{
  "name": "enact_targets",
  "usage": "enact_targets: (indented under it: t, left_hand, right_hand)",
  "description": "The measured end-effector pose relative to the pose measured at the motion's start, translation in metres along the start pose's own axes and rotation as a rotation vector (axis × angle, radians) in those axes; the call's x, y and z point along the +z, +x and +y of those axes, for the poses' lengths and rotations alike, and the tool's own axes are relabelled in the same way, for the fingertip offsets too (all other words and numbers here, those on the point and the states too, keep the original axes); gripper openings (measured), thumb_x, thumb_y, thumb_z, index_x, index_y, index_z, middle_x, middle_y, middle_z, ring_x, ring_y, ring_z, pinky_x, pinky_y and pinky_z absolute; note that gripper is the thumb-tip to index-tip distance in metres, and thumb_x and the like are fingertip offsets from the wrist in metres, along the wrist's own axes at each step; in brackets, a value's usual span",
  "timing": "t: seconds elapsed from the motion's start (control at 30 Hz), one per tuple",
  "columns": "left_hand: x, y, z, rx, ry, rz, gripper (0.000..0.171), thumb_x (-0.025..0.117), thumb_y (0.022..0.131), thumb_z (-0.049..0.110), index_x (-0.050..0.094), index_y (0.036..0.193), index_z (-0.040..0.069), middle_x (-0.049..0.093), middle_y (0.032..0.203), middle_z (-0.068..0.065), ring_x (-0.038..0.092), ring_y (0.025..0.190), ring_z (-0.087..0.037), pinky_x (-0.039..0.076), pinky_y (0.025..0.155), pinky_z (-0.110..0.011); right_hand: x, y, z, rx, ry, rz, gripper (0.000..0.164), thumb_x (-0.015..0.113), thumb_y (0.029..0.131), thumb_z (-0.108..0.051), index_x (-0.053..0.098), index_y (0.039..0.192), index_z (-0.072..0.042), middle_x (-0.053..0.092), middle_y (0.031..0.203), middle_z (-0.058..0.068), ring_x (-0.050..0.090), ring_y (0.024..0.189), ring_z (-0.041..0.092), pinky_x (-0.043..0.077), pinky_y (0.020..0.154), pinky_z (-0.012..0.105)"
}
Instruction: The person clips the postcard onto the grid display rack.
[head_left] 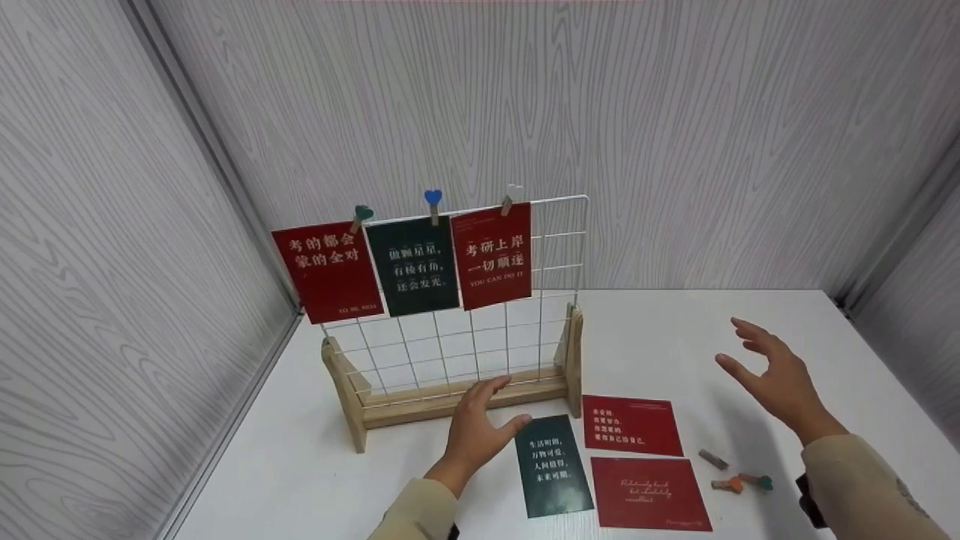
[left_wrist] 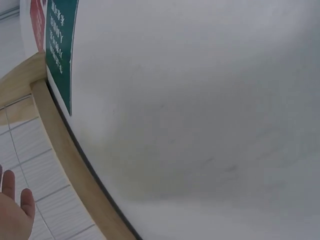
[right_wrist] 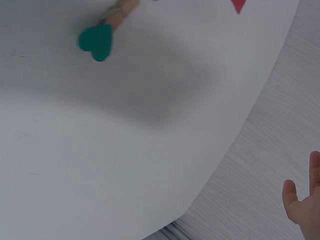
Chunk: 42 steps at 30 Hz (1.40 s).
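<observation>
Left hand (head_left: 480, 429) and right hand (head_left: 780, 382): empty, fingers relaxed. Hanging seems half done; next calls for a loose card (head_left: 553, 466) and clip (head_left: 713, 459).

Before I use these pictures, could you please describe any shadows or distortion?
Head: a soft shadow lies on the tabletop below the right hand; left wrist: dim shading across the tabletop, and the wooden bar looks bowed; right wrist: a diffuse shadow beside the green heart clip, the tabletop's edge curved.

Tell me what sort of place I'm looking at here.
Probably a booth or partitioned workstation: wood-grain panels stand at the back and sides of a white tabletop, which bears a wire grid rack with clipped cards.
</observation>
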<state>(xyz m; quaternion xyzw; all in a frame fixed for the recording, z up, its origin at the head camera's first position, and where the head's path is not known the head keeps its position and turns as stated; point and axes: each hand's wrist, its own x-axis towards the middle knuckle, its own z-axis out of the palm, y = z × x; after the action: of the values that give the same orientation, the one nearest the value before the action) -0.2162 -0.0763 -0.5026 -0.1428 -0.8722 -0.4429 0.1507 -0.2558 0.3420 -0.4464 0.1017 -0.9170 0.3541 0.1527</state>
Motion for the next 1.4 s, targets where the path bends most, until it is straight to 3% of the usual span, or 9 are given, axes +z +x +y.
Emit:
enact_targets:
  t: [0.2,0.37,0.77,0.93,1.4]
  left_hand:
    - [0.012,-0.006,-0.009,-0.038,0.012,-0.024,0.065,0.075,0.079,0.043,0.055,0.132,0.012,0.055,0.130,0.000,0.051,0.119,-0.022,0.042,0.098,-0.044]
    - [0.020,-0.009,-0.012,-0.071,-0.006,-0.056,0.064,0.078,0.079,0.033,0.054,0.132,0.009,0.055,0.130,-0.003,0.050,0.121,-0.025,0.039,0.100,-0.045]
    - [0.035,-0.012,-0.017,-0.174,-0.015,-0.196,0.069,0.081,0.075,0.030,0.051,0.134,0.009,0.054,0.128,-0.009,0.047,0.121,-0.031,0.036,0.101,-0.050]
    - [0.038,-0.013,-0.017,-0.219,0.004,-0.233,0.073,0.083,0.073,0.030,0.050,0.135,0.010,0.054,0.130,-0.009,0.045,0.123,-0.032,0.033,0.104,-0.049]
    - [0.043,-0.014,-0.020,-0.163,0.092,-0.225,0.072,0.084,0.071,0.025,0.052,0.132,0.003,0.054,0.129,-0.015,0.045,0.122,-0.035,0.033,0.103,-0.052]
  right_hand:
    - [0.007,-0.024,0.018,0.058,-0.025,-0.016,0.068,0.064,0.091,-0.036,0.037,0.145,-0.005,0.043,0.136,0.030,0.043,0.119,0.050,0.033,0.087,0.072]
    - [0.010,-0.040,0.031,0.102,-0.029,-0.038,0.067,0.064,0.092,-0.035,0.036,0.145,-0.005,0.042,0.136,0.030,0.044,0.117,0.051,0.033,0.087,0.072]
    - [0.013,-0.081,0.056,0.270,-0.006,-0.193,0.077,0.059,0.092,-0.046,0.026,0.149,-0.007,0.040,0.136,0.032,0.043,0.119,0.052,0.037,0.087,0.069]
    - [0.015,-0.094,0.064,0.281,-0.047,-0.212,0.081,0.061,0.088,-0.051,0.028,0.147,-0.005,0.046,0.131,0.033,0.048,0.114,0.052,0.040,0.086,0.067]
    - [0.012,-0.115,0.073,0.263,-0.082,-0.231,0.076,0.073,0.079,-0.050,0.048,0.135,-0.005,0.063,0.113,0.017,0.058,0.104,0.036,0.047,0.086,0.054]
